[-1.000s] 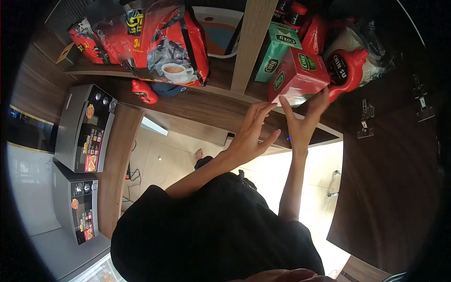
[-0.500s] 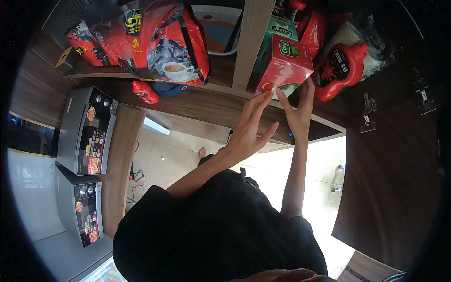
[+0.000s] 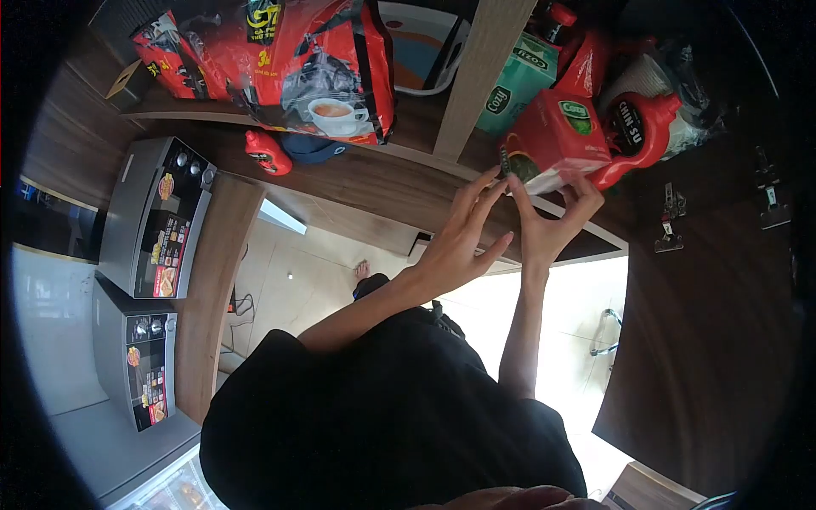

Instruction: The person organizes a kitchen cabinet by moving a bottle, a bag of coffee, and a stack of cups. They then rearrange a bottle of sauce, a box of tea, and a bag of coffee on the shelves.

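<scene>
Head view, looking steeply down the person's front, so the cupboard shelf (image 3: 399,174) appears at the top of the picture. The red box (image 3: 554,140) is a carton with a green oval label reading "Cozy" on its upper face and a darker printed picture on the end nearest the fingers. It sits tilted at the front edge of the shelf, its near end overhanging the lip.

The right hand (image 3: 548,225) reaches up under that overhanging end; its thumb and forefinger are spread into a wide fork, with the fingertips touching the box's lower edge on either side. Whether they grip it or merely steady it cannot be told. The left hand (image 3: 455,246) is just beside the right one, fingers straight and fanned apart, with the longest fingertips touching or nearly touching the box's near left corner.

Just beyond the fingers, behind the red box, stands a green box (image 3: 518,81) with the same "Cozy" mark. To the right of the fingers, touching the red box's side, lies a red sauce bottle (image 3: 639,136) labelled "CHIN-SU". Well to the left of the left hand, past a wooden divider (image 3: 480,68), slumps a large red coffee bag (image 3: 327,72) printed with a cup.
</scene>
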A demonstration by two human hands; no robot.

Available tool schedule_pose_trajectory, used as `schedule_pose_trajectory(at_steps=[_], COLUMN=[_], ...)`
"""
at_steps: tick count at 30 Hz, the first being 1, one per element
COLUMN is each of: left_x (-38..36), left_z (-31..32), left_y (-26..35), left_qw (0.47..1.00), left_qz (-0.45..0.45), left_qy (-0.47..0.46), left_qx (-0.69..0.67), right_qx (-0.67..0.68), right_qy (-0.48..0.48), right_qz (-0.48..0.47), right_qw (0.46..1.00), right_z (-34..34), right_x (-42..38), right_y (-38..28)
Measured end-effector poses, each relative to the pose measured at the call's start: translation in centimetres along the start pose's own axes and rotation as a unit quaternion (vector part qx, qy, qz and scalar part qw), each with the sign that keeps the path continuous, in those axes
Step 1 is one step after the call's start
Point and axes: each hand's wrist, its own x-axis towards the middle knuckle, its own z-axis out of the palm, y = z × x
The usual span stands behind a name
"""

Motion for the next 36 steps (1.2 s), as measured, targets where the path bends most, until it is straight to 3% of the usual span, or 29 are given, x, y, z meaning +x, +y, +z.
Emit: schedule_pose_trajectory(at_steps=[3, 6, 7, 10, 14, 17, 20, 27, 28, 30, 32, 34, 36], left_x=[0.0, -0.2, -0.3, -0.3, -0.6, -1.1, -1.6, -5.5, -6.6, -9.2, -12.4, -17.8, -22.9], left_z=[0.1, 0.2, 0.3, 0.1, -0.2, 0.1, 0.4, 0.4, 0.0, -0.8, -2.0, -2.7, -4.1], left_y=[0.2, 0.2, 0.0, 0.1, 0.1, -0.1, -0.2, -2.9, -3.6, -5.6, -8.6, -13.2, -16.1], left_qw=[1.000, 1.000, 1.000, 1.000, 1.000, 0.999, 0.999, 0.996, 0.994, 0.989, 0.980, 0.952, 0.849], left_qz=[-0.012, -0.021, -0.019, -0.017, -0.019, -0.038, -0.037, -0.058, -0.086, -0.134, -0.191, -0.265, -0.503], left_qy=[-0.010, -0.005, -0.003, 0.002, 0.007, 0.002, 0.002, 0.069, 0.069, 0.065, 0.005, -0.098, -0.130], left_qx=[-0.008, -0.011, -0.012, -0.008, 0.000, -0.004, 0.002, -0.016, -0.007, 0.000, 0.048, 0.120, -0.099], right_qx=[-0.004, -0.097, -0.030, -0.005, -0.072, -0.088, -0.059, -0.036, -0.035, -0.075, -0.111, 0.026, 0.050], right_qy=[0.062, 0.059, 0.048, -0.036, -0.045, -0.118, -0.127, -0.031, -0.029, -0.011, 0.030, 0.008, -0.146], right_qz=[0.008, -0.001, 0.032, 0.082, -0.011, 0.024, 0.044, -0.017, -0.033, -0.175, -0.198, -0.020, -0.078], right_qw=[0.998, 0.994, 0.998, 0.996, 0.996, 0.989, 0.989, 0.999, 0.998, 0.982, 0.974, 0.999, 0.985], right_z=[0.7, 1.0, 1.3, 1.9, 1.8, 1.8, 1.6, 0.9, 0.7, 0.4, 1.2, 2.5, 2.2], right_x=[0.6, 1.5, 1.8, 2.8, 3.8, 4.5, 4.9, 0.8, -0.4, -3.7, -6.6, -11.7, -17.1], right_y=[0.5, 0.1, 0.0, 0.6, 1.8, 3.1, 2.6, 3.5, 4.6, 7.8, 6.2, 5.8, 8.1])
